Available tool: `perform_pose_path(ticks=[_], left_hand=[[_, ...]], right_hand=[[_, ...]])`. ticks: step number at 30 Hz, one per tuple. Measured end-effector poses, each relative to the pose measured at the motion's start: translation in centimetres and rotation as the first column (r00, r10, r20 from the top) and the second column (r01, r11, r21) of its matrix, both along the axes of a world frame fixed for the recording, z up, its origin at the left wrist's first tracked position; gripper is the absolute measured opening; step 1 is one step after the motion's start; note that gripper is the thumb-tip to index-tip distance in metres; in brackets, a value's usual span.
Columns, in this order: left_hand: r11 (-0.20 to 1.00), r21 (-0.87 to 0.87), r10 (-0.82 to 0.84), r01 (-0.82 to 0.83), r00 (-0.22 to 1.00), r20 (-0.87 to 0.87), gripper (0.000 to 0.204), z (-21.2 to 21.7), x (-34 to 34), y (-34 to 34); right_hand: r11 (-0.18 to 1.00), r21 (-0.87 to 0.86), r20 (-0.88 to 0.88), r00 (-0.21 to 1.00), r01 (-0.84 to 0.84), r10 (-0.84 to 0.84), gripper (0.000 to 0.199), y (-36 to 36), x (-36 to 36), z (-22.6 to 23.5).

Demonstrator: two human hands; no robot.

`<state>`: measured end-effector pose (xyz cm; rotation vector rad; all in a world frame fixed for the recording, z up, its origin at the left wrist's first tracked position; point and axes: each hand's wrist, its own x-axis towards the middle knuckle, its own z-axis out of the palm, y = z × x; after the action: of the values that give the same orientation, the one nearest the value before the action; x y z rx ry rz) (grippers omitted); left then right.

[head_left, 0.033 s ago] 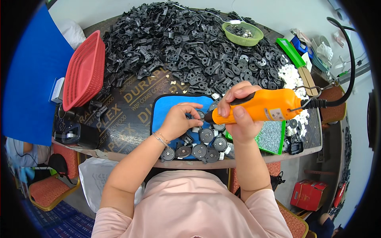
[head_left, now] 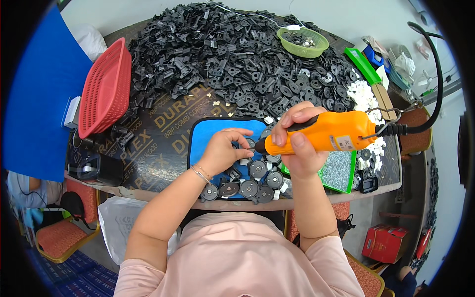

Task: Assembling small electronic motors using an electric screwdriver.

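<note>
My right hand (head_left: 303, 143) is wrapped round an orange electric screwdriver (head_left: 336, 131), held nearly level with its dark nose pointing left. The screwdriver's tip meets a small round dark wheel part (head_left: 250, 143) between the fingers of my left hand (head_left: 225, 149). My left thumb and forefinger curl about that part and partly hide it. Below them, on a blue mat (head_left: 204, 134), lie several round black wheel assemblies (head_left: 258, 169) with metal centres and white pieces. Whether a screw sits at the tip is too small to tell.
A large heap of black plastic parts (head_left: 222, 59) covers the table's far side. White pieces (head_left: 363, 96) and a green tray of small screws (head_left: 337, 171) are at the right. A green basket (head_left: 309, 49) stands far back, red baskets (head_left: 105, 91) left. The screwdriver's cable (head_left: 438, 74) arches at right.
</note>
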<state>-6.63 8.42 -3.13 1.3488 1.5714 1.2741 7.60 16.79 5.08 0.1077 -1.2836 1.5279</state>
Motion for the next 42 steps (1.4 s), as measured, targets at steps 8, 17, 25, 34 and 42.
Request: perform_pose_path(ticks=[8, 17, 25, 34, 42], left_hand=[[0.996, 0.065, 0.084, -0.062, 0.893, -0.441, 0.042, 0.1, 0.2, 0.0], [0.992, -0.117, -0.096, 0.042, 0.856, -0.509, 0.042, -0.4, -0.7, 0.6], [0.996, 0.018, -0.067, 0.085, 0.887, -0.457, 0.040, -1.1, -1.0, 1.1], [0.997, -0.049, -0.078, 0.063, 0.903, -0.422, 0.040, -0.4, -0.6, 0.9], [0.987, 0.012, 0.143, -0.160, 0.847, -0.511, 0.041, 0.2, -0.3, 1.0]], right_hand=[[0.995, -0.021, 0.171, 0.980, 0.102, -0.097, 0.026, 0.8, -1.2, -1.3], [0.995, -0.009, 0.232, 0.968, 0.104, -0.099, 0.023, 1.0, -3.3, -2.5], [0.997, 0.079, 0.309, 0.950, 0.006, -0.031, 0.027, 0.7, -4.1, -2.4], [0.979, 0.204, 0.243, 0.967, 0.029, -0.079, 0.028, 2.4, -2.2, -1.2], [0.909, 0.029, 0.199, 0.889, 0.416, -0.413, 0.024, 5.9, 7.7, -1.4]])
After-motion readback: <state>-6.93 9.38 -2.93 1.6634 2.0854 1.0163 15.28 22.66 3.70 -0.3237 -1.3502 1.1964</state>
